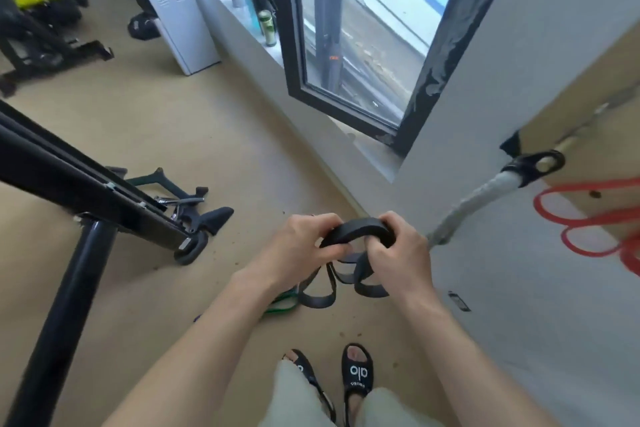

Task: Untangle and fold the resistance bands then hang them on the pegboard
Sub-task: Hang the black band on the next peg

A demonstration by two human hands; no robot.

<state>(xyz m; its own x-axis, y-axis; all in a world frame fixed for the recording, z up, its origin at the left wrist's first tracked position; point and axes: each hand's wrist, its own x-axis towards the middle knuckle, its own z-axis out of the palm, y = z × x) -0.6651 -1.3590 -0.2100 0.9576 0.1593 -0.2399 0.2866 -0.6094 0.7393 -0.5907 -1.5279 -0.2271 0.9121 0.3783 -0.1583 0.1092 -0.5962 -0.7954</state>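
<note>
A black resistance band [360, 230] is bunched between both hands at the centre of the head view, with several loops hanging below them. My left hand [298, 246] grips its left end and my right hand [398, 250] grips its right end, fingers curled round the strap. A green band [282, 305] lies on the floor beneath my left forearm, partly hidden. A red band [581, 218] hangs in loops on the brown pegboard [588, 121] at the right wall.
A black exercise machine frame [86, 191] crosses the left side, with handles [194, 208] on the floor beside it. An open window [346, 45] and a sill with bottles [266, 28] stand ahead. A grey padded bar [478, 198] juts from the wall. My sandalled feet [356, 374] are below.
</note>
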